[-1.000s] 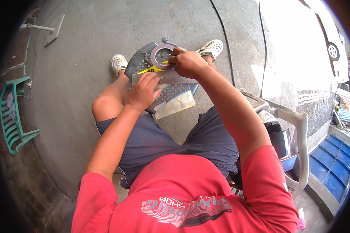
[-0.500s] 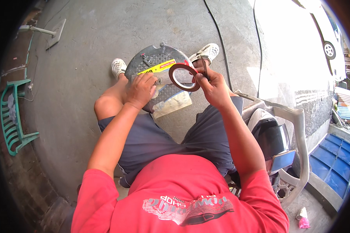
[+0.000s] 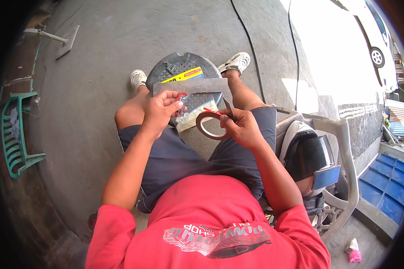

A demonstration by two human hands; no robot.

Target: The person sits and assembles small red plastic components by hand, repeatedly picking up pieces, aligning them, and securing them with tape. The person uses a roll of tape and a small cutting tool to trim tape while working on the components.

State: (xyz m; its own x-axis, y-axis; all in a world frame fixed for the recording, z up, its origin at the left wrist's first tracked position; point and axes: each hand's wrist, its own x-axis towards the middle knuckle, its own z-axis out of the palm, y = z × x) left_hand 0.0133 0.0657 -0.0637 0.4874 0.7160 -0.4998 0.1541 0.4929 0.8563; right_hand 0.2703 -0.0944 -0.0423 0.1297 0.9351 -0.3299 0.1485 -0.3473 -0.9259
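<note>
My left hand (image 3: pixel 159 112) is closed, pinching a small red-and-grey piece (image 3: pixel 181 97) between thumb and fingers; its exact kind is too small to make out. In my right hand (image 3: pixel 246 129) are a roll of brown-and-red tape (image 3: pixel 198 126) and a thin dark blade (image 3: pixel 229 110) that points up between the fingers. A short red tape end sticks out from the roll. Both hands are above my lap, near a round dark stool (image 3: pixel 184 59). On the stool lie a grey translucent strip (image 3: pixel 213 85), a yellow package (image 3: pixel 193 73) and a pale sheet (image 3: pixel 194 117).
Small dark bits (image 3: pixel 169 69) lie on the stool's far part. To my right a helmet (image 3: pixel 303 154) rests on a light plastic chair (image 3: pixel 351 157). Black cables (image 3: pixel 252 49) cross the concrete floor. A green chair (image 3: pixel 20 134) stands far left, and a white car (image 3: pixel 375 45) far right.
My left hand has lifted off the strip and now holds the small red-and-grey piece. My right hand has come nearer with the tape roll and blade, leaving the strip uncovered.
</note>
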